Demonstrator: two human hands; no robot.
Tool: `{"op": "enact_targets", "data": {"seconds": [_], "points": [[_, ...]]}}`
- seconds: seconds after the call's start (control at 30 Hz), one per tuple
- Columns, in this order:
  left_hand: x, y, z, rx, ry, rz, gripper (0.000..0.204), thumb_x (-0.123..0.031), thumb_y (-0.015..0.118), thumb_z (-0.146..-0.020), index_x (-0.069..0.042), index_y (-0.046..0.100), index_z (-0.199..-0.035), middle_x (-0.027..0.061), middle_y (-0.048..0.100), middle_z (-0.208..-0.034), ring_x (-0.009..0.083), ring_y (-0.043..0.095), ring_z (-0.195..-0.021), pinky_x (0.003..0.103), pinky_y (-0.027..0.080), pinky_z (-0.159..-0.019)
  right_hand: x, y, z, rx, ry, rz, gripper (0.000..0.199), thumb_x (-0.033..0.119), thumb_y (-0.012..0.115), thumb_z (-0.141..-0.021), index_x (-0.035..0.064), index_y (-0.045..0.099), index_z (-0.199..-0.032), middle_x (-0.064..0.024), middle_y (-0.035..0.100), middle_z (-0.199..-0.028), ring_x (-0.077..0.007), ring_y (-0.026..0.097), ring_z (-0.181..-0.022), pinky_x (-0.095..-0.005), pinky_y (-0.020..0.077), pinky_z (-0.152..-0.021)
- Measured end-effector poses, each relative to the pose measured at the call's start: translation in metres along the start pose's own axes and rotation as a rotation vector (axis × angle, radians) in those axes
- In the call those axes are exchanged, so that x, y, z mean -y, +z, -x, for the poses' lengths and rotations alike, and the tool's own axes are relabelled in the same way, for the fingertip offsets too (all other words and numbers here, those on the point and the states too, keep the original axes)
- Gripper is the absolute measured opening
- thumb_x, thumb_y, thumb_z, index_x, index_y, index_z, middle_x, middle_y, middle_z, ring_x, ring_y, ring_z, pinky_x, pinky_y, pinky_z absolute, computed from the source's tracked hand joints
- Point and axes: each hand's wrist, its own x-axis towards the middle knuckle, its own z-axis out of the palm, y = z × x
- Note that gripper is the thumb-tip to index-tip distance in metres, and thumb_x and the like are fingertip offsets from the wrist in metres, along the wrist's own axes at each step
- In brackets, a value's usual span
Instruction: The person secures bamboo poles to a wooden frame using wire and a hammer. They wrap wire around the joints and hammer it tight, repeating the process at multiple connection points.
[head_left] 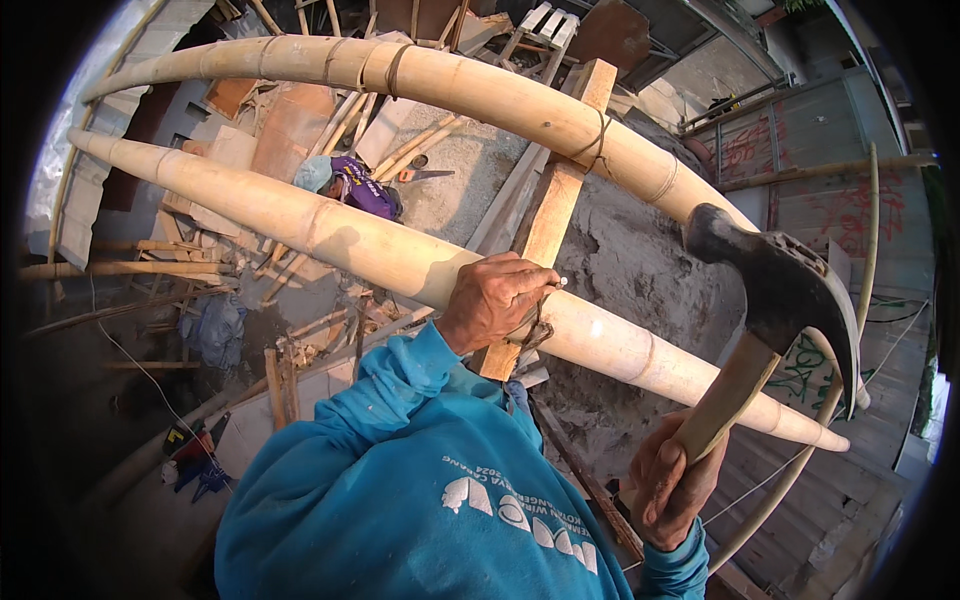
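Note:
My left hand (500, 303) is closed on the near bamboo pole (390, 262), its thumb and finger pinching a small nail (562, 283) whose pale head sticks up. Just beside those fingers, a wire tie (538, 332) loops around the pole where it crosses a squared wooden beam (548, 215). In my right hand (675, 480) is a claw hammer (790, 290), gripped by its wooden handle. Its dark head is held up at the right, apart from the nail. The far bamboo pole (460, 82) also crosses the beam, tied with wire.
Far below, a person in a purple shirt (365, 188) bends among scattered boards. A handsaw (425, 175) lies on the ground near them. Corrugated metal sheets (800, 150) stand at the right, with a thin bamboo pole (872, 230) before them. Power tools (195, 455) sit at lower left.

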Motion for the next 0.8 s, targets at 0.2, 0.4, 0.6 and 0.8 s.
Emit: {"op": "enact_targets", "data": {"seconds": [0.2,0.4,0.6,0.8], "points": [[0.002,-0.001,0.001,-0.004,0.033,-0.016,0.019,-0.002,0.073,-0.081,-0.004,0.072,-0.100,0.0112,0.073,-0.089,0.0290,0.068,-0.078,0.038,0.054,-0.069,-0.017,0.002,-0.031,0.300,-0.133,0.780,0.013,0.004,0.053,-0.095,-0.0026,0.047,-0.105,-0.0221,0.060,-0.070,-0.0432,0.062,-0.059,-0.0488,0.0469,-0.054],[0.003,-0.002,0.002,-0.012,0.057,-0.025,0.019,-0.002,0.073,-0.080,-0.004,0.071,-0.099,0.0111,0.072,-0.087,0.0288,0.067,-0.077,0.038,0.054,-0.069,-0.007,0.002,0.003,-0.006,-0.157,-0.236,0.017,0.012,0.059,-0.093,0.0017,0.051,-0.103,-0.0068,0.053,-0.060,-0.0132,0.051,-0.047,-0.0303,0.0364,-0.041],[-0.004,-0.003,-0.001,0.021,0.051,-0.068,0.019,-0.002,0.073,-0.080,-0.005,0.072,-0.098,0.0097,0.072,-0.087,0.0282,0.068,-0.077,0.039,0.054,-0.069,-0.045,0.002,-0.025,0.219,-0.245,0.775,0.012,0.008,0.057,-0.096,0.0012,0.049,-0.101,-0.0109,0.057,-0.060,-0.0221,0.060,-0.051,-0.0348,0.0405,-0.043],[0.001,-0.002,0.006,-0.011,0.050,-0.055,0.018,-0.008,0.074,-0.081,-0.005,0.075,-0.099,0.0074,0.074,-0.091,0.0242,0.069,-0.082,0.036,0.057,-0.073,-0.017,0.003,0.007,0.001,-0.307,0.128,0.018,0.016,0.060,-0.099,0.0028,0.048,-0.101,-0.0056,0.053,-0.060,-0.0118,0.052,-0.049,-0.0283,0.0365,-0.042]]}}
